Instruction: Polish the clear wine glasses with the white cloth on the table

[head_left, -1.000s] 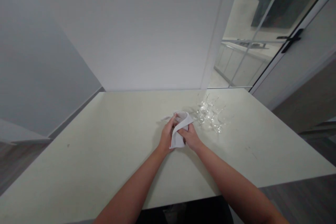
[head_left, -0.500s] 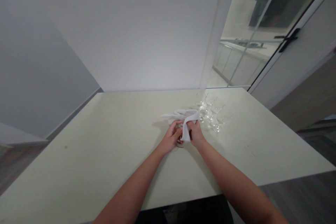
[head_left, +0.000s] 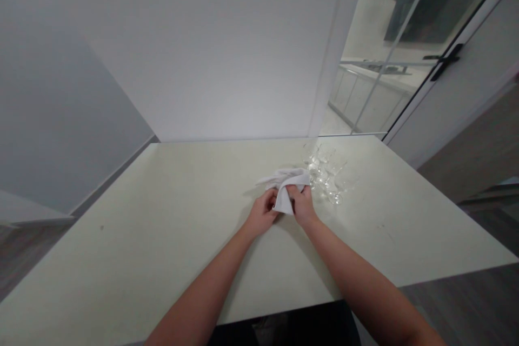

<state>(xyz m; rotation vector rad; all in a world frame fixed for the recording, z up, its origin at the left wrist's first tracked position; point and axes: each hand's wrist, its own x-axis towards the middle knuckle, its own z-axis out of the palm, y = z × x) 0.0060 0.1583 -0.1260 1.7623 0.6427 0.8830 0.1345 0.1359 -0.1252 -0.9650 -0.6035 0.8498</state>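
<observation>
Both my hands meet over the middle of a pale table (head_left: 162, 216). My right hand (head_left: 302, 206) is closed on a white cloth (head_left: 285, 184) that drapes over and between the hands. My left hand (head_left: 261, 215) is curled beside it, its fingers closed under the cloth; what they grip is hidden. Just beyond my right hand stand several clear stemmed glasses (head_left: 328, 178) in a tight group.
A white wall rises behind the table's far edge. To the right are a glass partition (head_left: 385, 65) and a door with a black handle (head_left: 444, 62). The table's near edge runs just in front of my body.
The cloth has been bunched closer between my hands, and a small glass seen under my fingers half a second ago is now covered. The hands shifted slightly away from me.
</observation>
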